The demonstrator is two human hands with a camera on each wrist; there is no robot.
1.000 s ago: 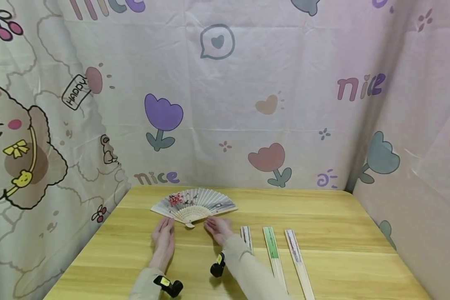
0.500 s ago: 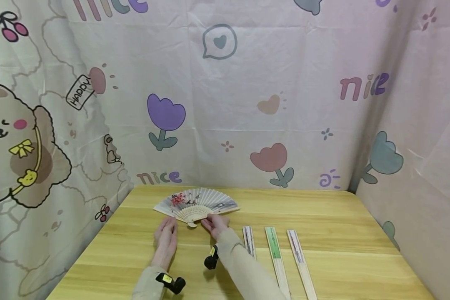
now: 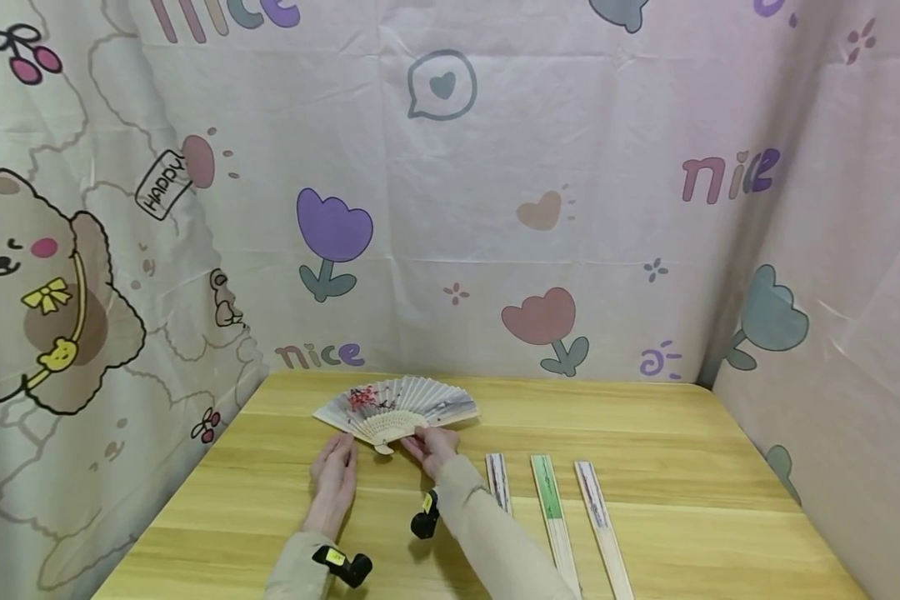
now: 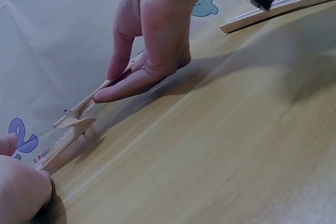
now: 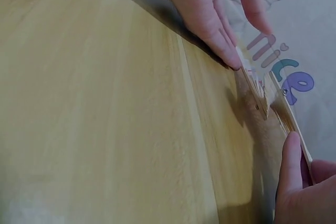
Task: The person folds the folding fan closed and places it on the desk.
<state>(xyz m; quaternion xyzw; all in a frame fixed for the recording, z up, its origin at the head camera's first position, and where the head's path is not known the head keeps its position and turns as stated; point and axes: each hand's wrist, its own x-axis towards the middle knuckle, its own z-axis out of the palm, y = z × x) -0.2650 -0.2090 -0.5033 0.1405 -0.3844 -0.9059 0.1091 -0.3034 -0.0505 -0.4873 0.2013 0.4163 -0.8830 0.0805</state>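
Observation:
A folding fan [image 3: 397,408] is spread out at the far side of the table, pale grey with red blossoms and light ribs. My right hand [image 3: 433,450] pinches its right outer rib between thumb and fingers, as the left wrist view shows closely. At the fan's left edge, the fingertips of my left hand [image 3: 334,475] touch the outer rib [image 5: 252,85] from below. Those fingers look straight, and the thumb stands apart from the fan in the right wrist view. The fan's pivot end [image 3: 383,448] points toward me, slightly raised off the wood.
To the right of my right arm lie three folded fans: one partly covered by the sleeve [image 3: 498,479], a green-topped one [image 3: 546,492] and a pale one [image 3: 596,508]. The wooden table [image 3: 690,467] meets a printed cloth backdrop [image 3: 450,208] behind and at both sides.
My right hand has moved left and up to the fan's right rib and now pinches it. The spread of the fan has narrowed slightly. My left hand has hardly moved.

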